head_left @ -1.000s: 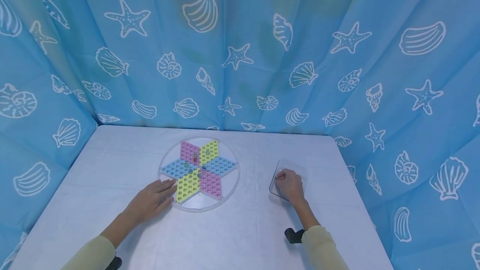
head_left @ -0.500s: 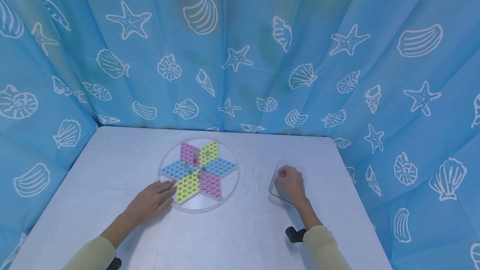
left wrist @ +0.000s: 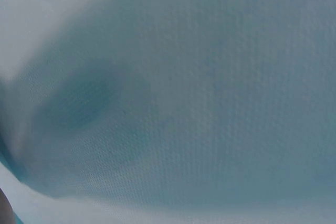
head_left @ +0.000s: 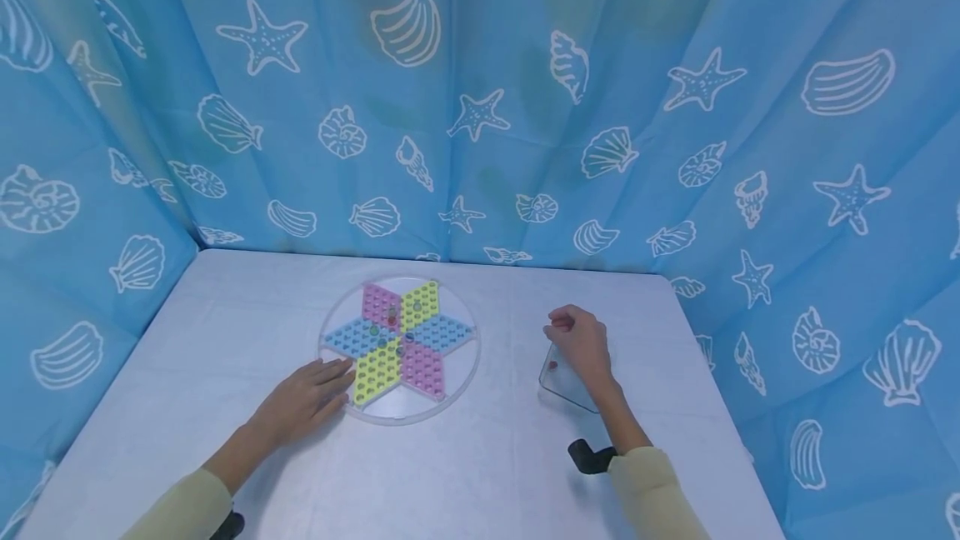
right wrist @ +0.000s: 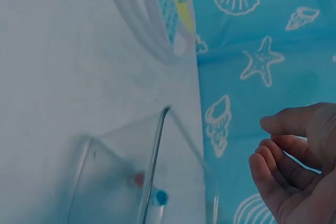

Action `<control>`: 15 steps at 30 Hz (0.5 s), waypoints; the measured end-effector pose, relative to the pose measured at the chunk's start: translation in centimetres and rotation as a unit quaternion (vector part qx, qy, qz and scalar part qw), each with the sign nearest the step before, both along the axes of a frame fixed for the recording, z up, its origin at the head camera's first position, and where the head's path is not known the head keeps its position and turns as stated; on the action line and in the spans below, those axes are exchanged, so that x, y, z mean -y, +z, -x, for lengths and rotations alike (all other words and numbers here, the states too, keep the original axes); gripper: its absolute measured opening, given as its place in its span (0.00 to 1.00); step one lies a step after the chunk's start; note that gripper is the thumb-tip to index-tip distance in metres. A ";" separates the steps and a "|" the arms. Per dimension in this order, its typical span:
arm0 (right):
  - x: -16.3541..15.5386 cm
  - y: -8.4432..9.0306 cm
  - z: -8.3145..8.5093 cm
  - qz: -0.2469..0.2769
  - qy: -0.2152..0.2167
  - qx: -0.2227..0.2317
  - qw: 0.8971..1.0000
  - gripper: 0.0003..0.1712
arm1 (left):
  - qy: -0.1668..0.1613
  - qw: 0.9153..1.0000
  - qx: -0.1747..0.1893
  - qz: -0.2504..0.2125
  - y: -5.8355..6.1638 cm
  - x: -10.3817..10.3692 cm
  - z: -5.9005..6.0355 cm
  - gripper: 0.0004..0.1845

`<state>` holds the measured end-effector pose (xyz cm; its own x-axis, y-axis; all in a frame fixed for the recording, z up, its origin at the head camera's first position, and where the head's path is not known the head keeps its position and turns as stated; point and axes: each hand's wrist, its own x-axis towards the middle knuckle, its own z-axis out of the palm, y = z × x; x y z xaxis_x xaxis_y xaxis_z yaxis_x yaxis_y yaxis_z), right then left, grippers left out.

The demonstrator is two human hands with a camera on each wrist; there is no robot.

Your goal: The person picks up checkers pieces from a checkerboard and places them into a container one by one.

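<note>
Under the right hand (head_left: 581, 344) stands a clear, plastic-looking box (head_left: 562, 386), through which small red (right wrist: 138, 179) and blue (right wrist: 161, 198) pieces show. Its fingers are curled towards the thumb; whether they pinch something, I cannot tell. Probably a piece is being taken out; next would need a steady carry leftward, to the round board with multicoloured star (head_left: 423, 369). The left hand (head_left: 300, 398) lies straight-fingered at that board's edge. No writing is readable.

I have the left arm (head_left: 240, 458) stretched forward and slanting inward, its left hand (head_left: 300, 402) back up, fingers nearly straight. My right arm (head_left: 622, 423) leans forward and inward; from here I see the right hand's (head_left: 585, 348) fingers curled toward the thumb (right wrist: 289, 121), the gap between them unclear.
</note>
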<state>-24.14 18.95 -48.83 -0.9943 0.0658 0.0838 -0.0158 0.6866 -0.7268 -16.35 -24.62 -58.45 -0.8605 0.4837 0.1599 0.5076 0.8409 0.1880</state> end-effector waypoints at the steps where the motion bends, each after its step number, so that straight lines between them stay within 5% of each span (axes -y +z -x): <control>1: 0.4 0.2 -0.1 0.003 0.005 -0.001 1.000 0.11 | 0.001 1.000 0.002 0.001 0.0 0.0 0.0 0.23; 15: 6.2 0.1 -1.5 0.036 0.079 -0.012 0.996 0.08 | -0.002 1.000 0.008 -0.001 0.2 0.1 0.0 0.23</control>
<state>-22.63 12.73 -48.69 -0.9905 -0.0853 0.1079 -0.1376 0.6200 -0.7725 -16.38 -24.74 -58.29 -0.8611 0.4865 0.1477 0.5076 0.8386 0.1974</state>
